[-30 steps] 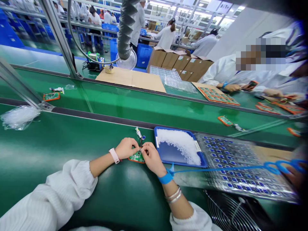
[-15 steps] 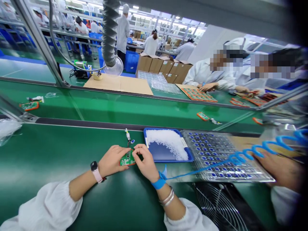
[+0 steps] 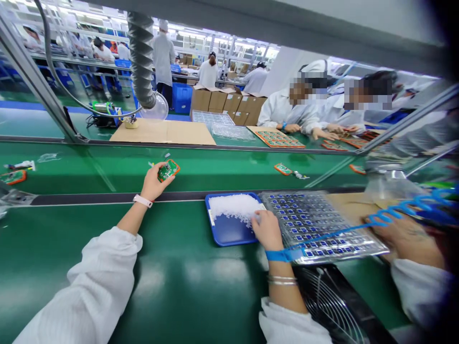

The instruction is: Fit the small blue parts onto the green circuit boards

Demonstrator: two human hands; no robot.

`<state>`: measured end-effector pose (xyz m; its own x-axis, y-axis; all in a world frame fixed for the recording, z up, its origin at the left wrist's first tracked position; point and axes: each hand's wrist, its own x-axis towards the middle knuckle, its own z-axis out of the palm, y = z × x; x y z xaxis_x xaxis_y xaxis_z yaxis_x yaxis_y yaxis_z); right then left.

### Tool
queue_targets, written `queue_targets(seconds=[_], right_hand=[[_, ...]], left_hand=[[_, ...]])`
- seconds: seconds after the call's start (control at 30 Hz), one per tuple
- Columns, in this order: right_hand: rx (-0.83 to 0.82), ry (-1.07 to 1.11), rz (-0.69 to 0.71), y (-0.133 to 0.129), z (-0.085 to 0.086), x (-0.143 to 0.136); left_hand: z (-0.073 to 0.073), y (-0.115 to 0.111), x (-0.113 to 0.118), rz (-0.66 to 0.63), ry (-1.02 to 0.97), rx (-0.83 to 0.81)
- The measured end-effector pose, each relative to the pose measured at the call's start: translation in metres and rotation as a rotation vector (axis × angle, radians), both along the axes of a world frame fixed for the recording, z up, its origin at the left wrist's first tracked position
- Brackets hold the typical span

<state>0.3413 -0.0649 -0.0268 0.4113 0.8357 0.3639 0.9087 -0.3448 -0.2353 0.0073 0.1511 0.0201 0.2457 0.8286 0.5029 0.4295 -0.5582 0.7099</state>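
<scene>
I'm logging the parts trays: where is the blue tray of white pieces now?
The blue tray lies near the head view's middle, with the right hand and the clear tray at its right edge.

I see a grey flex duct (image 3: pixel 141 57), clear hood (image 3: pixel 159 109) at its end, hanging near a flat cardboard sheet (image 3: pixel 165 133). Open cartons (image 3: pixel 217 100) in a row beyond, blue bin (image 3: pixel 182 98) just beside. Person in white (image 3: pixel 163 59) standing near the bin.

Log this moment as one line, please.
left hand: holding orange-edged circuit board | right hand: at right edge of blue tray, contact unclear | tray: white pieces inside
</scene>
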Motion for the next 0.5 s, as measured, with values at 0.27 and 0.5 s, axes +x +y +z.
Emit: queue_targets(seconds=[0.27, 0.5], right_hand=[[-0.033, -0.027, 0.01, 0.001, -0.002, -0.002], [0.062, 0.1, 0.113, 0.001, 0.003, -0.003]], left_hand=[[-0.012, 0.017, -0.014, 0.043, 0.16, 0.065], [0.129, -0.108, 0.002, -0.186, -0.326, 0.071]])
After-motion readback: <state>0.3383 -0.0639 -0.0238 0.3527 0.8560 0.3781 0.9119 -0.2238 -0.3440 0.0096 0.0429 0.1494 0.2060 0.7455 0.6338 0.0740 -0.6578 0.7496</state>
